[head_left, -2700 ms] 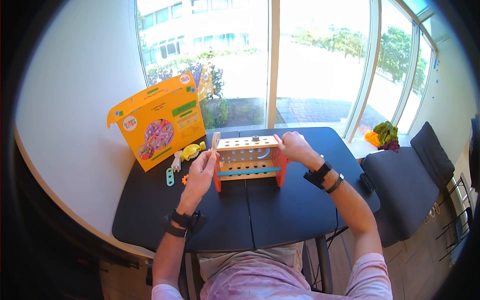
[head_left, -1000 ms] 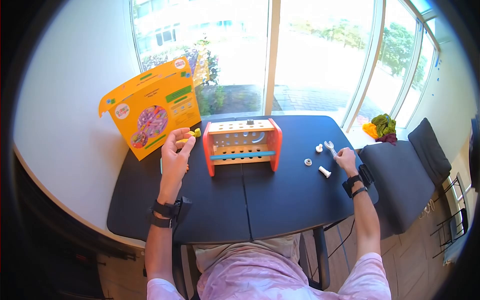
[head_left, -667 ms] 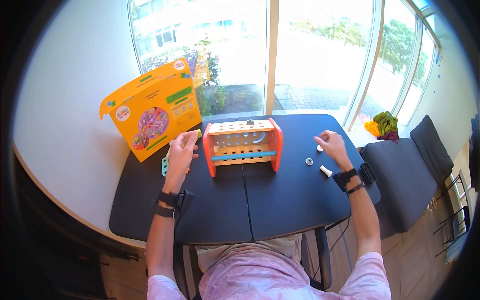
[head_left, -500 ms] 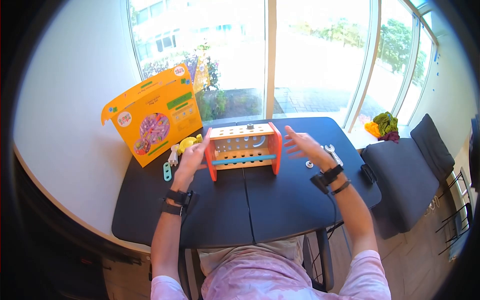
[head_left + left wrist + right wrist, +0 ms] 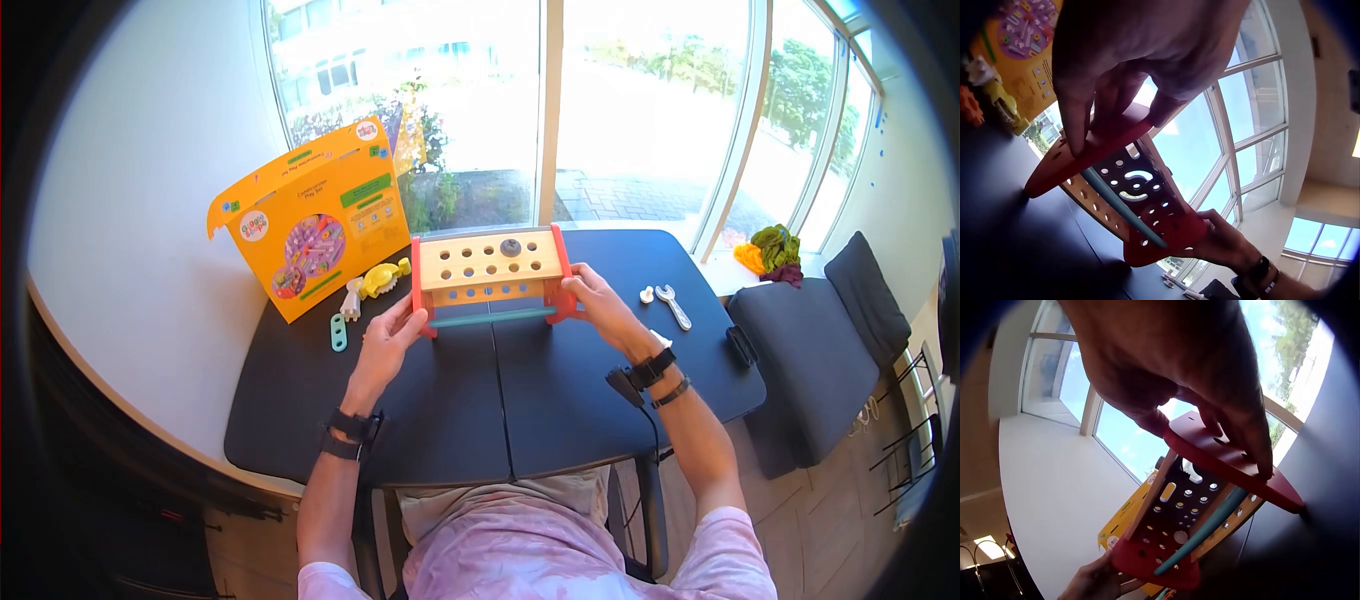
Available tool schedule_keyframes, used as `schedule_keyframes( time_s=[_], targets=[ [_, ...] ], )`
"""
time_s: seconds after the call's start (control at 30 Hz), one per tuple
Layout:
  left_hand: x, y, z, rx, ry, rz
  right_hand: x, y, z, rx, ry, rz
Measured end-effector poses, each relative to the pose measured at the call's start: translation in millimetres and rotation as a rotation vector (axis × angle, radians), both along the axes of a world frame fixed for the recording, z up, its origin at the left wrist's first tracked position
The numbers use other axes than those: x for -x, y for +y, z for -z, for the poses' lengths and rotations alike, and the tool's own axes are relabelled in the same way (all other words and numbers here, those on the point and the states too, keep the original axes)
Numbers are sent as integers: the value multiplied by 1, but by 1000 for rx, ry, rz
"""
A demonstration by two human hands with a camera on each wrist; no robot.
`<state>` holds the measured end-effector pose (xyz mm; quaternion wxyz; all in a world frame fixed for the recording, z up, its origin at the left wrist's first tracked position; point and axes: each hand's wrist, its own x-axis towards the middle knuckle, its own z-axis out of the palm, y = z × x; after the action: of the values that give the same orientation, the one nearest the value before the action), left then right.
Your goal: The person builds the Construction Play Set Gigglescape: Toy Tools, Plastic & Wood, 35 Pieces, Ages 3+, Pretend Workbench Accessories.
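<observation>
A toy workbench [image 5: 488,268] with red side panels, a pale wooden top and a blue rod stands at the middle of the table, its holed top tipped toward me. My left hand [image 5: 385,340] grips the left red panel [image 5: 1094,150], thumb on one face and fingers on the other. The right hand [image 5: 606,310] holds the right panel [image 5: 1229,456] in the same way. A grey nut [image 5: 511,247] sits in the top, toward the right rear. In both wrist views the perforated back panel [image 5: 1137,181] shows between the side panels.
At right lie a toy wrench [image 5: 675,307] and a small white piece [image 5: 647,294]; another white piece is partly hidden by the right wrist. A yellow toy saw [image 5: 383,279], a teal holed strip [image 5: 339,332] and an orange box [image 5: 315,220] are at left.
The right hand has put the wrench down at right and come back to the bench. Both hands have taken hold of its side panels, and its top has tipped toward me.
</observation>
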<state>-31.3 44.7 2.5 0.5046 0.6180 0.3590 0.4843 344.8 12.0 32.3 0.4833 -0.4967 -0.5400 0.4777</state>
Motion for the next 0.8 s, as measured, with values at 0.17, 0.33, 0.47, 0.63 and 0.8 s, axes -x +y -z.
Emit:
schedule_keyframes(
  time_s=[0.17,0.33,0.47,0.63,0.8],
  targets=[
    [9,-12,15,-129,105,38,2,-25,1,-42,-30,-39],
    [11,-25,24,-167,321,-73,-5,-25,22,-77,-61,-108],
    [7,-22,31,-149,380,-71,-5,-19,45,-119,-118,-35],
    [0,-15,35,-90,410,-51,-2,-13,51,-142,-198,40],
    [-5,-6,37,-111,445,-74,1,-10,51,-152,-212,82]
  ],
)
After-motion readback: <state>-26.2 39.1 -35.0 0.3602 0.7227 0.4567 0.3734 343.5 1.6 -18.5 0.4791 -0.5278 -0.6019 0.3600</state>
